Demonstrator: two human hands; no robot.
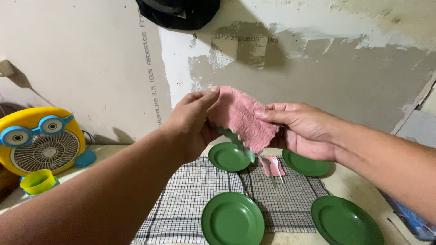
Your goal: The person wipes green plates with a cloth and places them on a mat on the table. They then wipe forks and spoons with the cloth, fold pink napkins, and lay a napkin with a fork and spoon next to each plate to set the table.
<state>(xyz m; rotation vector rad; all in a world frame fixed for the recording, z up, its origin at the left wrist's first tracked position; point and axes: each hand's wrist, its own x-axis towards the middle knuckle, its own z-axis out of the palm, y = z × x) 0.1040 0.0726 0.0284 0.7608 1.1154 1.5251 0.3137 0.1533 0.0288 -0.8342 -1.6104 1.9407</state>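
Up in the air over the tabletop (345, 181), both hands are on a pink cloth (240, 115); the left hand (193, 124) has its grip pinched shut on the top left edge, and the right hand (302, 129) is clamped on the right side, thumb on top; the cloth hangs folded between them with a greenish trim at the bottom. Looks to me like they're mid-fold, or squaring it up. Below sits a checked towel (190, 204) with four green plates, the nearest one (232, 220) bare; a second pink cloth (272, 165) with a fork on it lies between the two far plates. Next move probably needs the edges lined up neatly.
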